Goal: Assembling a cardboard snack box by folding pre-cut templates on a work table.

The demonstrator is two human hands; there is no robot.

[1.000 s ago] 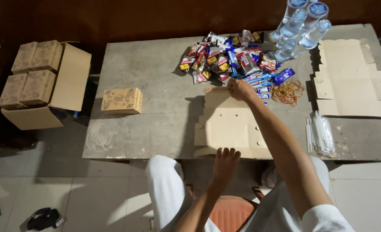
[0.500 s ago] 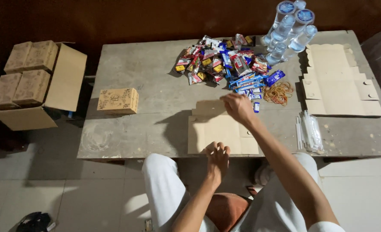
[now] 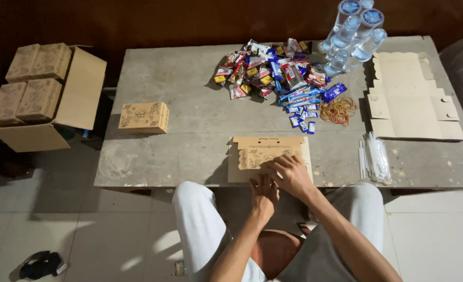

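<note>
Both hands meet at the near edge of the worktop [image 3: 190,94], on a flat box blank [image 3: 265,154] of printed brown card lying just in front of the person. The right hand [image 3: 293,175] lies over the blank's near right part, fingers curled down onto the card, pressing or pinching a flap. The left hand [image 3: 263,192] sits just beside it at the near edge, fingers bent against the card; whether they truly pinch it I cannot tell.

The blank looks light and thin, stiff across its panels but ready to bend at the creases, so it is best taken by the flaps and edges.

Far of it lie snack packets [image 3: 273,73], rubber bands [image 3: 337,109] and water bottles [image 3: 354,34]; a folded box [image 3: 144,117] stands to the left, more blanks [image 3: 409,99] to the right.
</note>
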